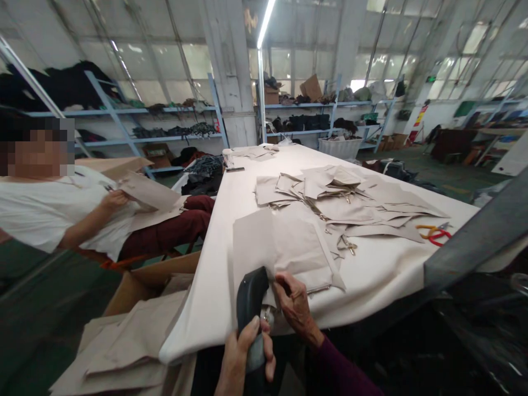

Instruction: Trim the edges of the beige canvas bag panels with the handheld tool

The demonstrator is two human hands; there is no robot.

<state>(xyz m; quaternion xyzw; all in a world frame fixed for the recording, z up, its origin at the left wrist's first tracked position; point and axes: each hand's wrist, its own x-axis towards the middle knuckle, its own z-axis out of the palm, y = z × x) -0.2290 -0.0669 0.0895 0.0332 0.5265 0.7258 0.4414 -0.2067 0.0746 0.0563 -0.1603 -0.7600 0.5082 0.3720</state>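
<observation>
My left hand [243, 352] is wrapped round a black curved hand-held tool [249, 297] with a greyish grip; its exact kind I cannot make out. The tool's head lies against a beige fabric piece [252, 236] at the table's near edge. Just right of the tool, my right hand [295, 302], in a purple sleeve, is closed with fingertips pinching that piece's edge. A small metal clasp [266, 314] shows between the two hands. Beside the right hand lies a stack of sewn beige panels [303, 247].
More beige pieces with metal clasps [330, 192] are heaped across the white-covered table [383, 275]. Scissors with orange and red handles [435, 234] lie at the right. A seated co-worker [82, 214] holds a beige piece at the left. Below stands a carton [140, 280] of beige pieces.
</observation>
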